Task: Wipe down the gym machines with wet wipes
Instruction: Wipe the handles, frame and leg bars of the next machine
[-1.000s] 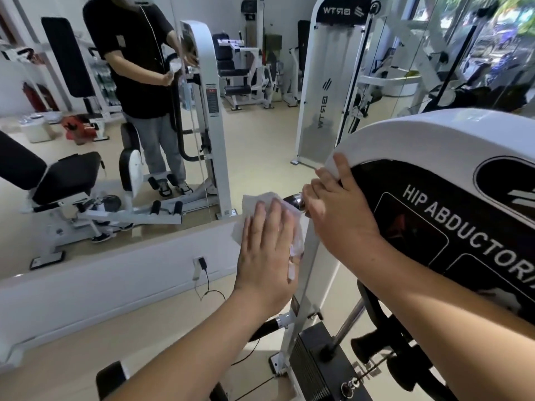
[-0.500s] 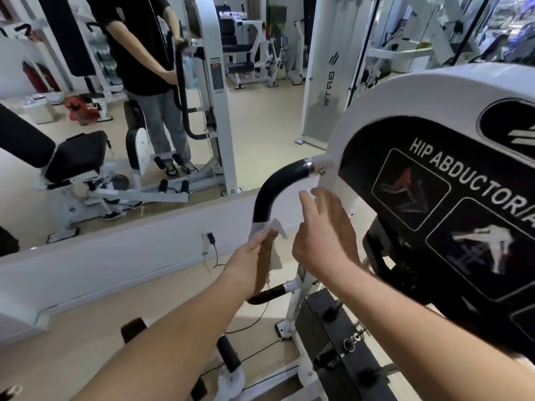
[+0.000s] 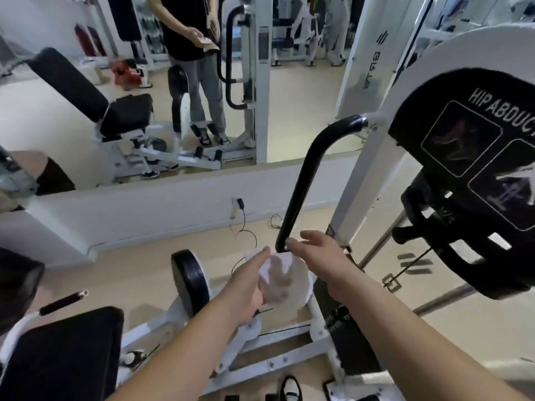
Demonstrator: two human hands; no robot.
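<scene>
Our left hand (image 3: 249, 287) holds the wet wipe (image 3: 286, 280), thumb lying on top and the fingers spread beneath it. The sheet is so thin and damp that the fingers show through as grey shadows. It hangs just below the lower end of the handle (image 3: 301, 183), a curved bar sleeved in matte black foam. Our right hand (image 3: 317, 256) is loose and holds nothing. Its fingers are stretched out, with one tip right at the bar's bottom end; we cannot tell whether it touches.

The bar joins the hip abductor machine (image 3: 463, 53), smooth white painted metal with a glossy black panel lettered "HIP ABDUC". Below our left hand sits a round black padded roller (image 3: 189, 280) on the white frame, over beige flooring.
</scene>
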